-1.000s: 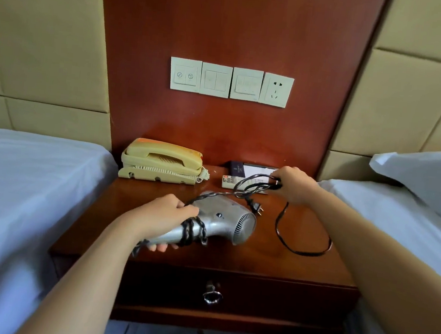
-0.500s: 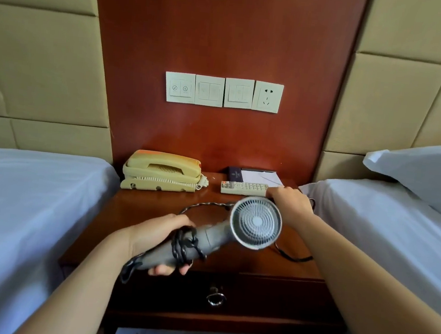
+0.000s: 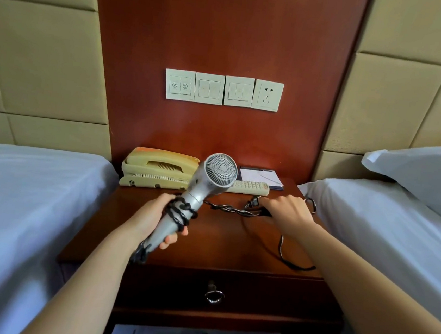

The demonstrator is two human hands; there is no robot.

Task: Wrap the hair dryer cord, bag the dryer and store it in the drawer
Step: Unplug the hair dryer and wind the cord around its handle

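My left hand point(image 3: 154, 215) grips the handle of a silver hair dryer point(image 3: 207, 181), held upright and tilted over the wooden nightstand point(image 3: 222, 246), its grille facing me. Black cord point(image 3: 182, 211) is wound in a few turns round the handle. The rest of the cord point(image 3: 281, 246) trails right across the nightstand top in a loose loop. My right hand point(image 3: 287, 214) is closed on the cord near the plug point(image 3: 253, 201). The drawer point(image 3: 228, 292) below is shut, with a ring pull point(image 3: 214, 295). No bag is in view.
A yellow telephone point(image 3: 156, 168), a remote control point(image 3: 250, 187) and a notepad point(image 3: 262, 176) sit at the back of the nightstand. Wall switches and a socket point(image 3: 267, 95) are above. White beds flank both sides; a pillow point(image 3: 425, 172) lies on the right one.
The dryer has swung from lying low with its nozzle right to upright, farther back. My right hand has moved the cord's plug end down onto the nightstand at the right.
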